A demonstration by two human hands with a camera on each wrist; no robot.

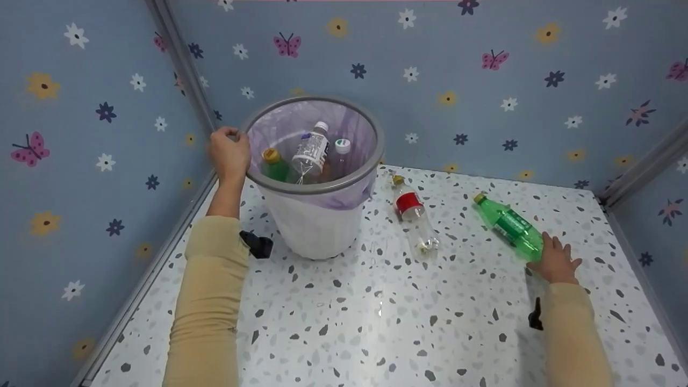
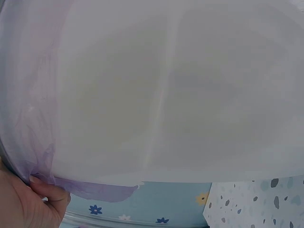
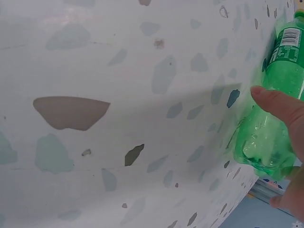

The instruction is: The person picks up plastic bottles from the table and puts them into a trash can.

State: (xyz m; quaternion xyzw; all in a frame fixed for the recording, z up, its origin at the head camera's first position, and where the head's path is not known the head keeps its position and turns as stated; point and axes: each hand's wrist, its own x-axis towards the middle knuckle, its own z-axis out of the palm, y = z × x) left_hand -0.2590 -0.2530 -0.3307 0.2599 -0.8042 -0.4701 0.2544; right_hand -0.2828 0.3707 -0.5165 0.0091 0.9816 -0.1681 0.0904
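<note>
A white trash can (image 1: 317, 228) with a grey rim stands at the back left, lined with a purple trash bag (image 1: 357, 200). My left hand (image 1: 231, 153) is at the left side of its rim; in the left wrist view, thumb and finger pinch the folded-over bag. At the right lies a green plastic bottle (image 1: 508, 227) with a yellow cap, on its side. My right hand (image 1: 556, 263) reaches over its base end with fingers spread. In the right wrist view the thumb (image 3: 275, 102) lies straight along the bottle, with the other fingers partly hidden.
Between can and green bottle lies a clear bottle (image 1: 413, 212) with a red label. Inside the can are a labelled clear bottle (image 1: 310, 153), a green bottle (image 1: 276, 167) and a white-capped bottle (image 1: 342, 156). Flowered blue walls (image 1: 430, 118) enclose the speckled surface (image 1: 376, 322).
</note>
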